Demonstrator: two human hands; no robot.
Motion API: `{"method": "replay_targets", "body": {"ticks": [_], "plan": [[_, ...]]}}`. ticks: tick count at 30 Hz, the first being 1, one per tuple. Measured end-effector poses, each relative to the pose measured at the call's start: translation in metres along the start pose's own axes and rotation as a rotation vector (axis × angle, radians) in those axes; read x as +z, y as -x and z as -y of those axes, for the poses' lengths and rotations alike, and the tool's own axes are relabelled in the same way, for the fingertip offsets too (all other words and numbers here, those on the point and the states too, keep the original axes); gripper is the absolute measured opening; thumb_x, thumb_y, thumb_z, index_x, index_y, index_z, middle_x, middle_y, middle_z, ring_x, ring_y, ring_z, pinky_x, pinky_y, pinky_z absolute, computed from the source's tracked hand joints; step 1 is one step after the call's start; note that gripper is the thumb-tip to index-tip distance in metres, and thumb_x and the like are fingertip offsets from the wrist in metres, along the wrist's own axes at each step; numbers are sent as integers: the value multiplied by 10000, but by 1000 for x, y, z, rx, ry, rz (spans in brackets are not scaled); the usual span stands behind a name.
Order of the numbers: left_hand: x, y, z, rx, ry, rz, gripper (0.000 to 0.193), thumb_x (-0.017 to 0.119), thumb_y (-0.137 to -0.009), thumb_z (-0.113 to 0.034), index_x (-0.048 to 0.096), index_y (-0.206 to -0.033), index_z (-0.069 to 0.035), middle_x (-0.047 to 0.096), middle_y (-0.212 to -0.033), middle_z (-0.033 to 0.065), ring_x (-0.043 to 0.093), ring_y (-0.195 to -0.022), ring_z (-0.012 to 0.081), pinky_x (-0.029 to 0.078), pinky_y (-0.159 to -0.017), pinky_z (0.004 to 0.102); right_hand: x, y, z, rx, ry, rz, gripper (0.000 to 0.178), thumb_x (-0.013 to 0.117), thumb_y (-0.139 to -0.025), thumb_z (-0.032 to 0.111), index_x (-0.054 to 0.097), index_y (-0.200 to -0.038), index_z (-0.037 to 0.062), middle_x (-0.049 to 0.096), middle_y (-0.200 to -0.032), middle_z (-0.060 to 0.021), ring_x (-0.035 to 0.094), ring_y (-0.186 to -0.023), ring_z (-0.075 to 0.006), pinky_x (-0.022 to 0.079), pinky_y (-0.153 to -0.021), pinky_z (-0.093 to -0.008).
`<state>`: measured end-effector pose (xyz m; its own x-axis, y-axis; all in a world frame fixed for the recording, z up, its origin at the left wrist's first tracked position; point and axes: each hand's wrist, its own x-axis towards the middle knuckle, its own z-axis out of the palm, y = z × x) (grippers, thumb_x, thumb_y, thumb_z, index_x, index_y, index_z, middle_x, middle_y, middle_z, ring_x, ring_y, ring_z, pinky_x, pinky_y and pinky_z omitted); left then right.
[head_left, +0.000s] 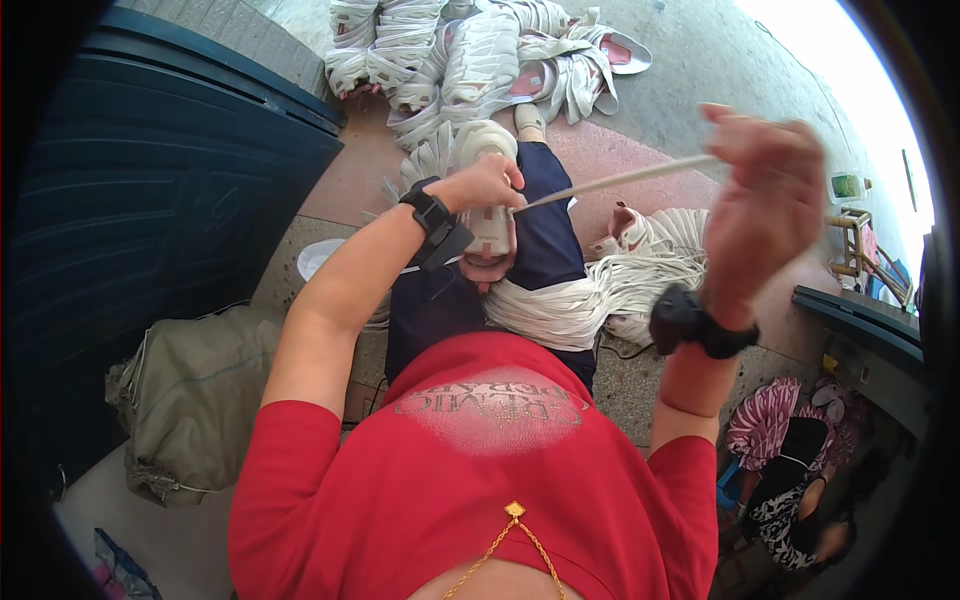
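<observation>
A white shoe (490, 232) with pink lining rests on my lap, its opening toward me. My left hand (487, 183) is closed on the shoe's upper, close to where a white shoelace (630, 182) comes out. That lace runs taut up to the right, into my right hand (765, 190), which is raised, closed on it and slightly blurred. Across my right thigh lies a thick bundle of loose white laces (560, 310). The shoe's far part is partly hidden behind my left hand.
Laced white shoes (480, 60) are piled ahead of my feet. More shoes (655, 235) lie right of my legs. A dark blue door (180, 180) and a stuffed sack (205, 395) stand on the left. Another person (800, 470) is at the lower right, near a wooden stool (855, 240).
</observation>
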<state>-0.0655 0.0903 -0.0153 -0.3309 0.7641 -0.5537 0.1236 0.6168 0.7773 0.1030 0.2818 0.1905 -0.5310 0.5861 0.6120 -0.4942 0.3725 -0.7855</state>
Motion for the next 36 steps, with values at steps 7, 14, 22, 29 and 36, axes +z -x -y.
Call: {"method": "replay_targets", "body": {"ticks": [7,14,22,29,36], "plan": [[0,4,29,174,-573,-364,313,650,-849,-118,632,-1156,-59,692,-913,141,622,-952,367,506,-865,452,-60,-30,24,332,-360,-85,208,450,-1076,165,521,-906,70,431,-709,32,347,-587,-62,286,-495,-212],[-11,35,71,222,-563,-417,383,658,-849,-94,596,-1226,-69,694,-901,105,602,-920,343,506,-833,437,62,162,-131,989,83,646,239,660,-887,187,717,-960,-33,708,-833,-99,632,-770,-117,512,-715,-295],[-21,47,60,4,184,-348,358,623,-938,-117,556,-1282,-40,651,-802,39,591,-692,127,488,-663,294,127,223,-164,420,949,891,187,637,-848,230,668,-849,45,712,-790,-125,727,-752,-316,560,-640,-432],[-31,44,52,-178,479,-239,394,617,-948,-139,524,-1310,-16,620,-783,1,573,-706,84,449,-631,222,87,162,-134,484,297,1011,177,579,-897,175,524,-773,62,544,-669,-83,566,-666,-253,473,-637,-375],[-19,22,47,63,-419,-299,350,658,-844,-171,653,-1166,-34,703,-890,138,676,-854,260,532,-774,380,-61,-52,55,579,-1404,270,293,354,-1042,119,348,-750,141,245,-559,71,210,-481,-57,226,-511,-264]]}}
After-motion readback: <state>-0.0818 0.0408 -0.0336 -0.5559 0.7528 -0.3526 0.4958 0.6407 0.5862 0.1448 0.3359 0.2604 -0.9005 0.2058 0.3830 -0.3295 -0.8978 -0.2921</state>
